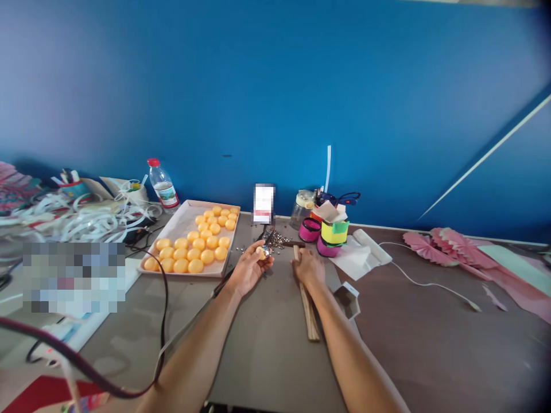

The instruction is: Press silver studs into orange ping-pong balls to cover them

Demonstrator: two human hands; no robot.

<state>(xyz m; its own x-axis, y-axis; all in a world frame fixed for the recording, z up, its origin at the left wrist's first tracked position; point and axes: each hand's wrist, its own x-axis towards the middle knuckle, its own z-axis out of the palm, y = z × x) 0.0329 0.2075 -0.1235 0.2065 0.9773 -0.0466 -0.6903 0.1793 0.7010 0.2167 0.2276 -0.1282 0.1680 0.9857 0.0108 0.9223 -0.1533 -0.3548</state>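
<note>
My left hand is closed around a small yellow ball with shiny bits stuck on it, held just above the table. My right hand rests with fingers curled on the upper end of a flat wooden stick that lies on the table. A pile of small silver pieces sits just beyond both hands. A tray full of several yellow balls stands to the left of my left hand.
Colourful tape rolls and cups, a glass jar and a water bottle stand by the blue wall. White strips and dark cables crowd the left. Pink paper fans, a white cable and a small box lie right.
</note>
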